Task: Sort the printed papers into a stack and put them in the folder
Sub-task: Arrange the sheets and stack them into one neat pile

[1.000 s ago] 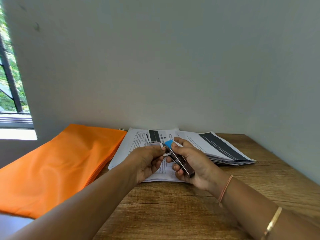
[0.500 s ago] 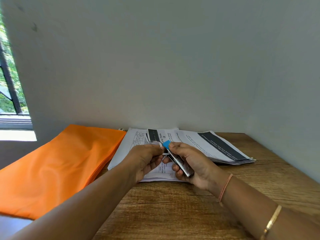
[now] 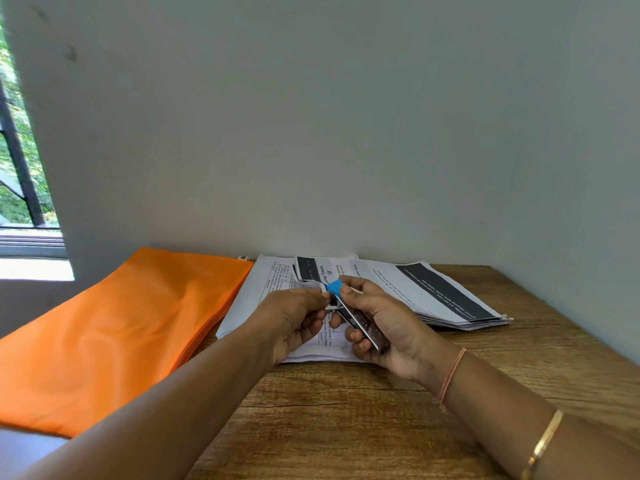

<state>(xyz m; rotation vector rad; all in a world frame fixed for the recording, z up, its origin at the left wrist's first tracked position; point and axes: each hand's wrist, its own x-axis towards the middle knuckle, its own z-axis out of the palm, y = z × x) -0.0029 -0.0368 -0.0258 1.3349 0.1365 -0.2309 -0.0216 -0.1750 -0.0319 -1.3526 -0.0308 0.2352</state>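
My right hand (image 3: 391,327) grips a small metal stapler (image 3: 362,322) with a blue tip, held just above the papers. My left hand (image 3: 294,320) pinches the corner of a printed sheet with a dark header (image 3: 311,268) at the stapler's mouth. More printed papers (image 3: 268,282) lie flat under both hands. A thicker stack of printed papers (image 3: 446,296) with a dark band lies fanned to the right, against the wall. The orange folder (image 3: 114,334) lies flat to the left of the papers.
The wooden table (image 3: 346,427) sits in a corner, with grey walls behind and to the right. A window (image 3: 20,188) is at the far left. The folder hangs over the table's left edge.
Both hands stay almost where they were. The stapler's blue tip has shifted very slightly left toward the pinched paper corner.
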